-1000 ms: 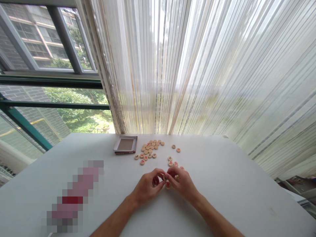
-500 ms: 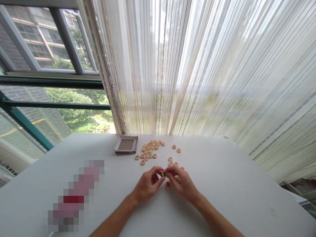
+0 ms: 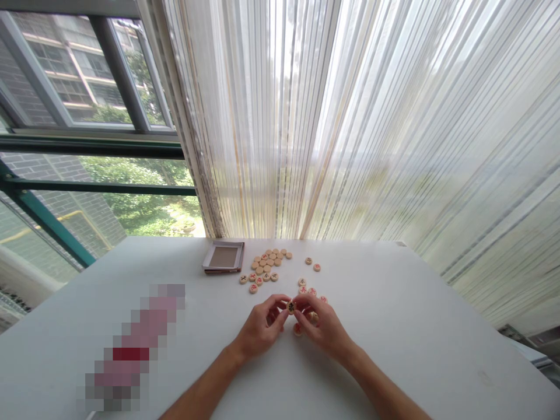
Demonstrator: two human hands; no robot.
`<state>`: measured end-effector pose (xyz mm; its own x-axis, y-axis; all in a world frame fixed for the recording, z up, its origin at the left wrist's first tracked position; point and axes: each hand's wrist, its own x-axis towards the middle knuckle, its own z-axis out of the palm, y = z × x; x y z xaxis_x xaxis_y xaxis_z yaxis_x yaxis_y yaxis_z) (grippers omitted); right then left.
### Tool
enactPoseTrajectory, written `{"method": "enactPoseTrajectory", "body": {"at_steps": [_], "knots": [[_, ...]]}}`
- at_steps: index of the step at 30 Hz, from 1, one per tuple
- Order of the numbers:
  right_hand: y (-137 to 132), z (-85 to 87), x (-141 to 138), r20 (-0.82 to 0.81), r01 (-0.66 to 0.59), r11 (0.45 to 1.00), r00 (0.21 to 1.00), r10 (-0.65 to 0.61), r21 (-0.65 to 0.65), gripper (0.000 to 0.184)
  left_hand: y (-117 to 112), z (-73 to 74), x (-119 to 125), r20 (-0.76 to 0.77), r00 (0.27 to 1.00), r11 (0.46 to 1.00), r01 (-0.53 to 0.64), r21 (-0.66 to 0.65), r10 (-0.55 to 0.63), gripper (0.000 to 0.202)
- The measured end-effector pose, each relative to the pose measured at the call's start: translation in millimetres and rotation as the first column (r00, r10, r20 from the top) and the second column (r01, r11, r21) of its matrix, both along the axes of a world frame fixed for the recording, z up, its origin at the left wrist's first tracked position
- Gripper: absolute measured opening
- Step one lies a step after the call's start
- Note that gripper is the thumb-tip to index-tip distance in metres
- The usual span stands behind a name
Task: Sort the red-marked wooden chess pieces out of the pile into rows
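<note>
Pinching one disc (image 3: 291, 307) between both hands, black character facing the camera, just above a red disc (image 3: 298, 329) as seen from here. Left hand (image 3: 258, 328) has its thumb and finger on one side of the rim, right hand (image 3: 326, 322) has the other, so each grip is narrowed right down onto that disc. How high it sits over the worktop (image 3: 394, 356), can't tell.

Another disc or so is half hidden under the right hand. Just past it there's a little group (image 3: 312, 291), mostly red characters. Over to the left is a clump (image 3: 269, 262), mostly blank side up, with a shallow box (image 3: 225, 256) near it. Some pixelated thing (image 3: 144, 326) lies far left.
</note>
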<state>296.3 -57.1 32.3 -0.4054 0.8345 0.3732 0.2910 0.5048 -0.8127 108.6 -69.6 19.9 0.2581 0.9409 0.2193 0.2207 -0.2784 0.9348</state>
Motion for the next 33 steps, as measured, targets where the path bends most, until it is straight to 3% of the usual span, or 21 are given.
{"method": "enactPoseTrajectory", "body": {"at_steps": [22,33], "knots": [[-1.5,-8.5,-2.1,0.079,0.024,0.998,0.996,-0.029,0.063,0.011,6.8,-7.0,-1.8,0.141,0.989,0.991,0.067,-0.111,-0.051,0.031],[-3.6,-6.3,-3.3,0.095,0.009,0.999,0.995,-0.014,0.053,0.012,7.3,-7.8,-2.4,0.128,0.991,0.994,0.035,-0.103,-0.022,0.028]]}}
